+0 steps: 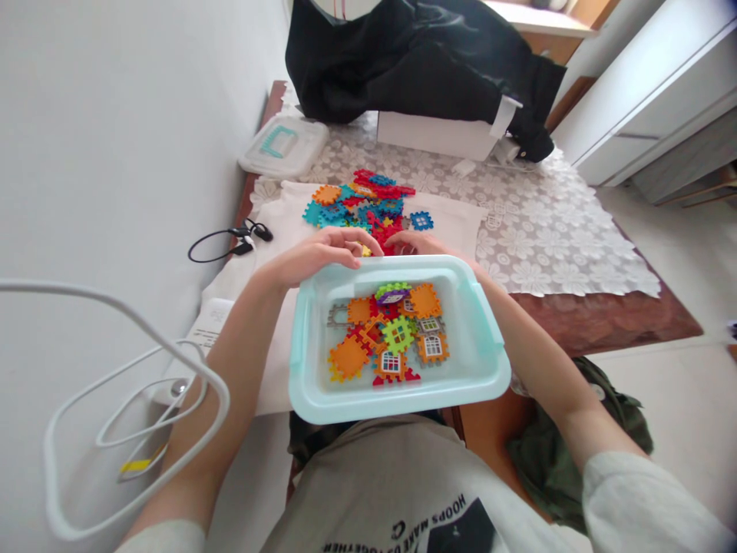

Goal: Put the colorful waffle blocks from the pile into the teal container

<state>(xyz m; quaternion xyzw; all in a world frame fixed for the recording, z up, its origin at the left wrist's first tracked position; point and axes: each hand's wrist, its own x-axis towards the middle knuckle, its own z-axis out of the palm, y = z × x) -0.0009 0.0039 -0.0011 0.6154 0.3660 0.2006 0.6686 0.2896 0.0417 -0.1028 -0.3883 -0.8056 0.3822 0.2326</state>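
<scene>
Together, Two Hands Close In Beside a Pile of Toy Pieces

The left hand (334, 247) arches at the far rim of a pale turquoise tub (397, 411), its fingers loosely bent with a modest gap between them. The fingers of the right hand (419, 243) curl inward opposite, partly hidden by the rim. Whether either hand grips a piece cannot be told.

Just beyond the fingertips, a pile of notched plastic pieces (351, 207) in red, teal, blue and orange lies on a white cloth (457, 226), with a blue window piece (421, 221) at its right edge. Between the person's forearms, the tub contains more, among them a plain orange piece (348, 358) and a lime-green piece (399, 335).

Farther out, black earphones (262, 230) rest at left, near a translucent lid (308, 146) with a turquoise handle. Beyond the pile, a floral lace tablecloth (541, 246) covers the table; a black cover (420, 69) drapes over a bulky object at the back.
</scene>
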